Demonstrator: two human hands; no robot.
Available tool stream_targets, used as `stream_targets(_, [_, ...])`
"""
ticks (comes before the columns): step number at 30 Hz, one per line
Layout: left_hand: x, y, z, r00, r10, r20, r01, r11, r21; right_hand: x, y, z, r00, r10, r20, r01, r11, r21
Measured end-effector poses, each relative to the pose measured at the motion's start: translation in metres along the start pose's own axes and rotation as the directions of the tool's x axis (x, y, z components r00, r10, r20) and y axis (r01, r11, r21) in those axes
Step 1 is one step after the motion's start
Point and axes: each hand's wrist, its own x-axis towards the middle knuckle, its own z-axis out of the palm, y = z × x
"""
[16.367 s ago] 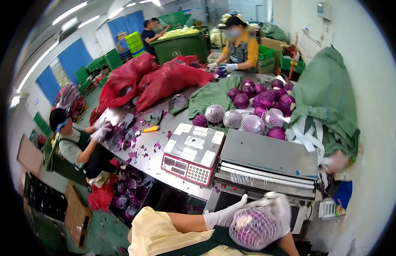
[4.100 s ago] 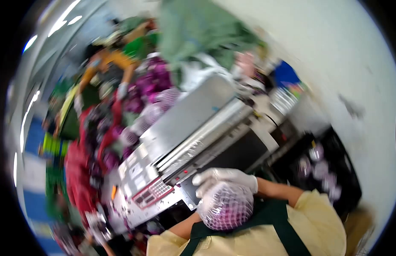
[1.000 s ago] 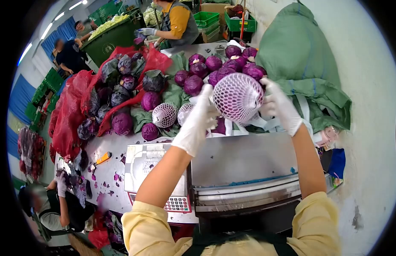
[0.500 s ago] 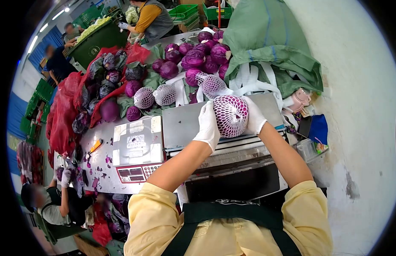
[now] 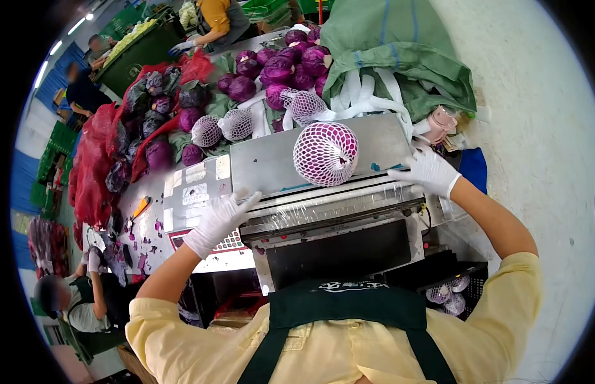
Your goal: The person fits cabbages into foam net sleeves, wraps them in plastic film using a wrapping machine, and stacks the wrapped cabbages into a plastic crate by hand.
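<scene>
A red cabbage (image 5: 326,153) in a white foam net sits on the flat metal top of a wrapping machine (image 5: 265,153). My gloved left hand (image 5: 217,221) is at the machine's left front corner, fingers apart and holding nothing that I can make out. At the right end, my gloved right hand (image 5: 429,171) has its fingers spread, also with nothing visible in it. Between the hands, clear film (image 5: 329,214) stretches along the machine's front. Neither hand touches the cabbage.
Bare red cabbages (image 5: 278,70) and several netted ones lie behind, beside a green sack (image 5: 400,57). A scale (image 5: 195,195) stands left, near a red mesh bag (image 5: 96,166) and an orange-handled knife (image 5: 141,206). Netted cabbages fill a black crate (image 5: 480,288) low right. Co-workers stand left and behind.
Both hands have let go of the netted cabbage, which now rests on the machine top. My left hand has moved left and toward me, my right hand to the right.
</scene>
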Motion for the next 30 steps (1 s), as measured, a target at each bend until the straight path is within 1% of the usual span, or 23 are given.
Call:
stream_targets(1, [0.003,0.004,-0.001,1.0,-0.016,-0.005,0.016,1.0,0.012,-0.001,-0.001,0.013,0.996,-0.075,-0.047,0.071,0.994,-0.087])
stream_targets(3, [0.021,0.019,-0.007,0.989,0.122,0.08,-0.115,0.989,-0.091,0.004,-0.002,0.01,0.991,-0.106,-0.084,0.104,0.994,-0.028])
stream_targets(5, [0.038,0.029,0.014,0.951,0.258,-0.168,-0.274,0.959,-0.077,0.021,-0.019,-0.004,0.991,-0.096,0.092,0.104,0.992,-0.078])
stream_targets(7, [0.049,0.043,0.024,0.966,0.218,-0.136,-0.237,0.961,-0.141,0.025,-0.021,0.027,0.979,-0.205,-0.01,0.201,0.967,-0.159])
stream_targets(9, [0.044,0.039,0.032,0.973,0.134,-0.186,-0.179,0.951,-0.252,0.018,-0.015,0.003,0.987,-0.148,-0.06,0.147,0.989,-0.029])
stream_targets(11, [0.041,0.048,0.028,0.975,-0.081,-0.208,0.001,0.933,-0.359,0.006,-0.012,-0.003,0.992,-0.112,-0.056,0.107,0.991,-0.081])
stream_targets(12, [0.04,0.046,0.036,0.971,-0.149,-0.188,0.057,0.904,-0.424,0.0,-0.001,-0.002,0.989,-0.141,-0.052,0.137,0.988,-0.069])
stream_targets(13, [0.04,0.046,0.034,0.97,-0.151,-0.192,0.058,0.906,-0.42,0.003,-0.004,-0.003,0.988,-0.143,-0.055,0.138,0.988,-0.074])
stream_targets(15, [0.043,0.046,0.033,0.975,-0.147,-0.164,0.052,0.878,-0.476,0.013,-0.011,0.0,0.987,-0.16,0.021,0.161,0.985,-0.056])
stream_targets(16, [0.044,0.047,0.034,0.977,-0.164,-0.135,0.078,0.868,-0.491,0.021,-0.015,0.015,0.982,-0.186,-0.012,0.185,0.981,-0.059])
stream_targets(17, [0.042,0.05,0.031,0.977,-0.164,-0.136,0.077,0.868,-0.491,0.023,-0.016,0.008,0.978,-0.207,-0.022,0.207,0.978,-0.013])
stream_targets(19, [0.039,0.054,0.026,0.957,-0.291,0.021,0.243,0.756,-0.608,0.034,-0.031,0.027,0.984,-0.119,-0.134,0.152,0.951,0.271])
stream_targets(20, [0.038,0.053,0.023,0.966,-0.258,0.002,0.206,0.768,-0.606,0.035,-0.036,0.013,0.987,-0.116,-0.111,0.139,0.964,0.225])
stream_targets(21, [0.025,0.056,0.023,0.935,-0.342,0.09,0.271,0.53,-0.804,0.024,-0.044,-0.001,0.946,0.223,0.234,-0.315,0.469,0.825])
stream_targets(22, [0.025,0.055,0.004,0.893,-0.39,0.225,0.35,0.286,-0.892,0.023,-0.04,-0.013,0.936,0.24,0.258,-0.331,0.344,0.878])
stream_targets(23, [0.02,0.065,-0.023,0.846,-0.393,0.36,0.402,0.026,-0.915,0.013,-0.042,-0.026,0.922,0.262,0.285,-0.343,0.212,0.915])
stream_targets(24, [0.019,0.059,-0.048,0.884,-0.41,0.223,0.197,-0.104,-0.975,0.007,-0.026,-0.047,0.909,0.383,0.166,-0.2,0.05,0.979])
stream_targets(25, [0.016,0.056,-0.063,0.895,-0.437,0.092,-0.013,-0.231,-0.973,-0.006,-0.018,-0.067,0.855,0.513,0.082,-0.033,-0.104,0.994])
stream_targets(26, [0.016,0.055,-0.064,0.901,-0.433,-0.032,-0.093,-0.121,-0.988,-0.004,-0.015,-0.091,0.775,0.629,-0.06,0.138,-0.076,0.988])
stream_targets(27, [0.022,0.049,-0.073,0.9,-0.436,-0.01,-0.078,-0.139,-0.987,0.009,-0.007,-0.107,0.671,0.724,-0.163,0.281,-0.045,0.959])
stream_targets(28, [0.036,0.036,-0.092,0.889,-0.431,-0.155,-0.104,0.14,-0.985,0.015,0.005,-0.103,0.609,0.757,-0.237,0.219,0.127,0.967])
stream_targets(29, [0.046,0.029,-0.104,0.873,-0.383,-0.303,-0.131,0.414,-0.901,0.02,0.02,-0.096,0.547,0.769,-0.33,0.146,0.301,0.942])
stream_targets(30, [0.078,0.024,-0.089,0.866,-0.314,-0.389,-0.155,0.571,-0.806,0.049,0.04,-0.057,0.589,0.611,-0.529,0.088,0.602,0.794])
